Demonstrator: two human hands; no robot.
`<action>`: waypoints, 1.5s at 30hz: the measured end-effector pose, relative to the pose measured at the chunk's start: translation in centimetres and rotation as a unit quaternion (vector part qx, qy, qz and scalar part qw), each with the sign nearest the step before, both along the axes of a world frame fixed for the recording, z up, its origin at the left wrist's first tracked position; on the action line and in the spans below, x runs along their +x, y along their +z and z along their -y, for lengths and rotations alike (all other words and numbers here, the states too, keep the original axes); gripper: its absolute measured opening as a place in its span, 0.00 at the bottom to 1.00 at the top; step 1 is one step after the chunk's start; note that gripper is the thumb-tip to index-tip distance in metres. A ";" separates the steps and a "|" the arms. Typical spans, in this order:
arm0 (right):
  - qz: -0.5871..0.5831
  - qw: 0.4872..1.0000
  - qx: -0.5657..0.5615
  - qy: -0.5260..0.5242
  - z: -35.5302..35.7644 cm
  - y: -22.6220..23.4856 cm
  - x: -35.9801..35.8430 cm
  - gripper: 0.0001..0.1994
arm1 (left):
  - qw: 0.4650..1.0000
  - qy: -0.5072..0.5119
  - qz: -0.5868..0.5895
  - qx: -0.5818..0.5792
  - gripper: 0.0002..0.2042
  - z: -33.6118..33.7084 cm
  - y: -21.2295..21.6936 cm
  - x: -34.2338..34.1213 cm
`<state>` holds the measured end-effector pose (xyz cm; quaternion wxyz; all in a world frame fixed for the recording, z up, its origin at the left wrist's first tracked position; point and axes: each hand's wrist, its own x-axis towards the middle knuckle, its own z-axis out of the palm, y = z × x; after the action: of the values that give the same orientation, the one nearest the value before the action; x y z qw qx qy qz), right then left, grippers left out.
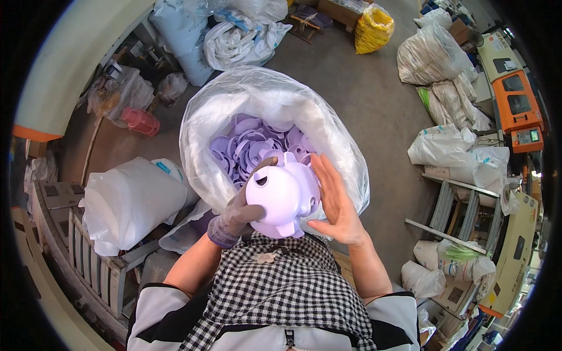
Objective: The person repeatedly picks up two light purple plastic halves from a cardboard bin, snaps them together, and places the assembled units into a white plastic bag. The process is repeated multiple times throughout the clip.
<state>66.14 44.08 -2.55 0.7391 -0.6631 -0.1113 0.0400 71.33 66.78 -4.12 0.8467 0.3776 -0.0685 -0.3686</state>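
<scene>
My left hand (237, 213), in a grey glove, grips a rounded lavender plastic shell (274, 196) with holes and small tabs. Thumb and fingers press on its left side. A second rounded section shows on the right of it; whether this is a separate piece I cannot tell. My bare right hand (338, 202) is open beside the shell's right side, fingers stretched out and thumb apart; its fingertips are close to the plastic, and contact is unclear. Just beyond both hands, a large clear plastic bag (272, 88) stands open, holding many lavender plastic pieces (252, 143).
To the left, a stuffed white sack (137, 202) lies by a grey slatted frame (105, 269); farther off is a pink plastic object (140, 121). A yellow sack (373, 29) stands at the back. White sacks (436, 55), a metal stepladder (453, 207) and an orange machine (516, 102) line the right.
</scene>
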 end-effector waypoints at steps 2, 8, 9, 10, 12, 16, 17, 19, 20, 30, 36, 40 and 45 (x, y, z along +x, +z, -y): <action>-0.030 0.999 -0.021 -0.014 -0.7 0.4 0.1 0.59 | 0.999 -0.003 0.033 0.007 0.53 -0.6 -1.7 0.2; 0.039 0.986 -0.146 -0.075 -1.8 0.5 0.1 0.64 | 0.998 -0.005 -0.056 -0.040 0.53 -0.7 -1.6 0.4; 0.082 0.977 -0.176 -0.087 -1.8 0.6 0.1 0.64 | 0.999 0.001 -0.049 -0.024 0.53 -0.9 -2.0 0.5; 0.112 0.969 -0.197 -0.102 -1.9 0.6 0.1 0.65 | 0.998 0.001 -0.054 -0.021 0.53 -1.0 -2.2 0.5; 0.171 0.947 -0.237 -0.130 -2.1 0.6 -0.1 0.66 | 0.998 0.000 -0.063 -0.016 0.53 -1.3 -2.4 0.4; 0.220 0.932 -0.256 -0.129 -2.0 1.0 0.1 0.67 | 0.993 -0.011 -0.058 -0.106 0.51 -2.3 -5.4 0.6; 0.229 0.925 -0.274 -0.131 -2.0 1.2 0.0 0.67 | 0.994 -0.006 -0.062 -0.090 0.52 -2.3 -5.7 0.5; 0.247 0.908 -0.310 -0.136 -1.9 2.0 -0.1 0.68 | 0.996 0.002 -0.068 -0.060 0.55 -2.1 -5.3 0.2; 0.246 0.906 -0.314 -0.140 -1.9 2.2 -0.2 0.68 | 0.993 0.008 -0.087 -0.074 0.55 -2.0 -4.9 0.1; 0.199 0.950 -0.191 -0.146 -1.5 1.9 -0.1 0.68 | 0.990 -0.003 -0.082 -0.119 0.56 -1.7 -3.8 0.5; 0.167 0.973 -0.093 -0.128 -1.3 1.5 -0.3 0.69 | 0.988 -0.025 -0.085 -0.128 0.53 -1.8 -3.7 0.9; 0.217 0.956 -0.148 -0.129 -1.2 1.9 -0.2 0.69 | 0.993 -0.022 -0.078 -0.085 0.54 -2.4 -5.0 0.8; 0.249 0.943 -0.174 -0.136 -1.4 2.7 -0.3 0.66 | 0.991 -0.025 -0.087 -0.098 0.55 -2.5 -4.4 0.8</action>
<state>65.83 45.52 0.17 0.5592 -0.7792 -0.1918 -0.2082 72.15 69.30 -8.49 0.8731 0.2570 -0.0393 -0.4124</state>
